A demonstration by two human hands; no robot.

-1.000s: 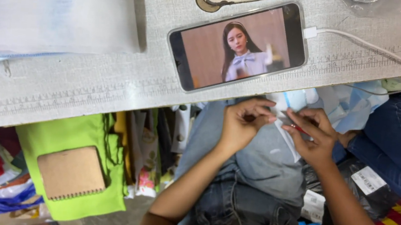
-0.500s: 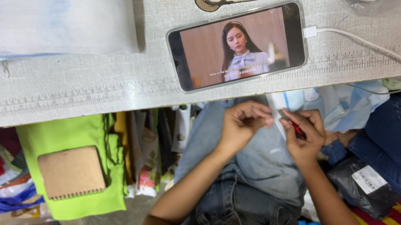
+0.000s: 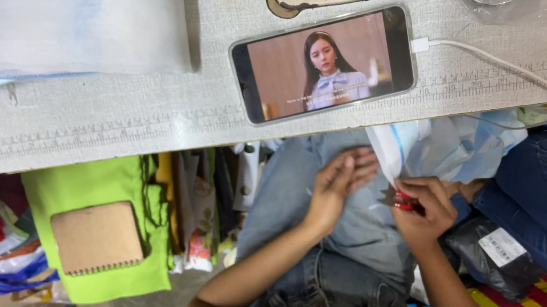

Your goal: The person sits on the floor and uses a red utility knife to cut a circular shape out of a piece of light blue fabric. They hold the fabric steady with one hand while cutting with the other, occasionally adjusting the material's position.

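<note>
1. Closest in, at 6 o'clock in the view, the person's lap in grey-blue jeans (image 3: 336, 262) fills the low centre; both forearms rise from it toward 12 o'clock.
2. Just above the lap, the left hand (image 3: 337, 187) lies with its fingers (image 3: 360, 166) released and stretched flat, pointing toward 1 o'clock; they rest against the lower edge of a pale blue-and-white cloth (image 3: 423, 149) and clasp nothing that shows.
3. At 3 o'clock of the left hand and just beside it, the right hand (image 3: 427, 210) is clenched on a small red tool (image 3: 404, 201); what kind of tool it is cannot be told; its long axis runs from 3 o'clock to 9 o'clock, the tip facing the left hand.
4. The cloth hangs from the desk edge down to both hands, its lower corner at 12 o'clock of the tool tip; the right hand is the nearer to that corner, the left just apart at 9 o'clock.
5. At 8 o'clock, a brown spiral notebook (image 3: 97, 236) lies on green fabric (image 3: 67, 186).
6. Farthest, the desk (image 3: 121, 124) carries a phone (image 3: 323, 64) with its screen lit, a white cable (image 3: 500, 62) running off toward 3 o'clock.
</note>
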